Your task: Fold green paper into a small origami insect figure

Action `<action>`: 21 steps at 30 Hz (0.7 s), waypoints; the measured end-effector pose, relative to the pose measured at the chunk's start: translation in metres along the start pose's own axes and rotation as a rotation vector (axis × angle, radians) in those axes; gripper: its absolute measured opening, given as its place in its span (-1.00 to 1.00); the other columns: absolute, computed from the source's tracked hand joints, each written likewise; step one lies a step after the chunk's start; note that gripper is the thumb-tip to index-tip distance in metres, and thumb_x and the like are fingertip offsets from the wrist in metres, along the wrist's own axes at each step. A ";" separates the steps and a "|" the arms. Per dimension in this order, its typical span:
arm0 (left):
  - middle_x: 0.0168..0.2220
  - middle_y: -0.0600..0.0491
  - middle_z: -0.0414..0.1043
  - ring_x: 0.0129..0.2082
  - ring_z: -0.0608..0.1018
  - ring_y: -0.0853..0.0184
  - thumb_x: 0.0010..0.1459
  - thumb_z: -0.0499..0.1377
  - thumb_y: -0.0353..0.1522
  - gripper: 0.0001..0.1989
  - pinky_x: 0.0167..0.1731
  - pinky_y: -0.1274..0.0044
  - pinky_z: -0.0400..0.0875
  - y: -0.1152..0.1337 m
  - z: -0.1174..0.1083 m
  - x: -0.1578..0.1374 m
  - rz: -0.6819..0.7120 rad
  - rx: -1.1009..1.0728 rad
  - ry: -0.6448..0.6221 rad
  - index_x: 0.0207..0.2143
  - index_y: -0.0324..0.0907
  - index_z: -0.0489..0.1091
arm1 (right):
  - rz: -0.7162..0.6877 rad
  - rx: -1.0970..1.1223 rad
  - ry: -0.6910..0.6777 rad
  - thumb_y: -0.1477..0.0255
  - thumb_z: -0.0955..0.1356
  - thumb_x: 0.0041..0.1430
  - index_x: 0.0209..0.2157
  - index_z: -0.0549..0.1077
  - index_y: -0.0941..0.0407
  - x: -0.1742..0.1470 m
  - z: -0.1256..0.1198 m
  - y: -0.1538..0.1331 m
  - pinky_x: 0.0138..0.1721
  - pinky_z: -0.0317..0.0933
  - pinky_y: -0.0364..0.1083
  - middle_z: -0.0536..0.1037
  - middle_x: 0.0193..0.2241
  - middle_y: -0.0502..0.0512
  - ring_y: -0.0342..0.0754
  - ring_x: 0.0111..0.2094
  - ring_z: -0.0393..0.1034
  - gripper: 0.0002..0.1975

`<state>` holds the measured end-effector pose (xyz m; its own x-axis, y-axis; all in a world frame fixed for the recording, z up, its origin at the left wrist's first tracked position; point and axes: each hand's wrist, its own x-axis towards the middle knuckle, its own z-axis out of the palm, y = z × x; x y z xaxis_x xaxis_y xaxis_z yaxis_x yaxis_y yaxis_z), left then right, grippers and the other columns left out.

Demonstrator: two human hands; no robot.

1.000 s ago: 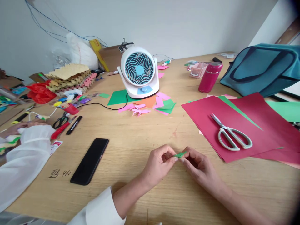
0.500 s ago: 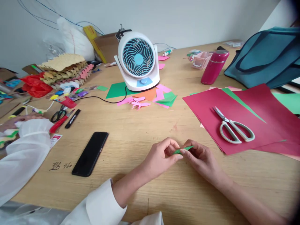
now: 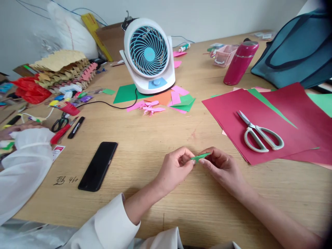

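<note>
Between my two hands is a small piece of folded green paper [image 3: 200, 157], held just above the wooden table. My left hand [image 3: 176, 166] pinches its left end between thumb and fingers. At the other end, my right hand [image 3: 220, 166] grips it with the thumb in front and curled fingers behind. The fingers cover part of the paper, so its full shape is hidden. To the right, scissors with white handles [image 3: 259, 133] lie on large dark red sheets [image 3: 225, 114]. Folded pink paper figures [image 3: 151, 109] rest farther back.
A black phone [image 3: 98, 166] lies left of my hands. Behind stand a white fan [image 3: 149, 55] and a magenta bottle [image 3: 241, 64], with a blue bag [image 3: 298, 52] at right. Another person's white sleeve [image 3: 28, 162] is at far left, near a red-handled knife [image 3: 62, 133].
The camera view has tilted slightly downward. My fingers have shifted on the green paper, leaving more of its middle visible between them; both hands still hold it.
</note>
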<state>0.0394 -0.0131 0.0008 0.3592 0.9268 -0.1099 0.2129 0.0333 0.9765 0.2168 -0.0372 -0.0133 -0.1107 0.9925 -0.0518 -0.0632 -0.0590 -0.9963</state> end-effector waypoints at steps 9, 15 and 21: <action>-0.48 0.18 0.27 -0.46 0.42 0.48 0.14 0.18 -0.42 -0.91 -0.48 0.66 0.30 0.000 -0.002 0.000 -0.012 -0.080 0.023 -0.39 -0.18 0.28 | 0.019 0.024 0.148 0.22 0.53 0.01 -0.43 0.48 0.10 0.002 0.000 -0.007 -0.45 0.18 -0.20 0.44 -0.56 -0.05 -0.20 -0.51 0.27 -0.73; -0.50 0.16 0.34 -0.48 0.42 0.48 0.12 0.20 -0.42 -0.93 -0.47 0.64 0.33 0.000 -0.001 0.001 -0.015 -0.103 0.034 -0.40 -0.20 0.34 | 0.015 0.027 0.190 0.27 0.56 -0.07 -0.46 0.48 0.10 0.003 0.001 -0.009 -0.47 0.15 -0.20 0.39 -0.57 -0.07 -0.21 -0.51 0.21 -0.73; -0.48 0.13 0.38 -0.47 0.46 0.47 0.09 0.20 -0.43 -0.96 -0.44 0.63 0.35 0.000 0.001 0.000 -0.017 -0.099 0.058 -0.36 -0.21 0.38 | -0.044 -0.025 0.206 0.24 0.49 0.07 -0.47 0.43 0.09 0.002 0.001 -0.007 -0.49 0.12 -0.17 0.36 -0.56 -0.06 -0.19 -0.52 0.18 -0.74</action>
<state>0.0402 -0.0135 0.0003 0.3024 0.9458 -0.1186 0.1263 0.0836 0.9885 0.2155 -0.0348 -0.0068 0.0967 0.9951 -0.0185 -0.0381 -0.0149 -0.9992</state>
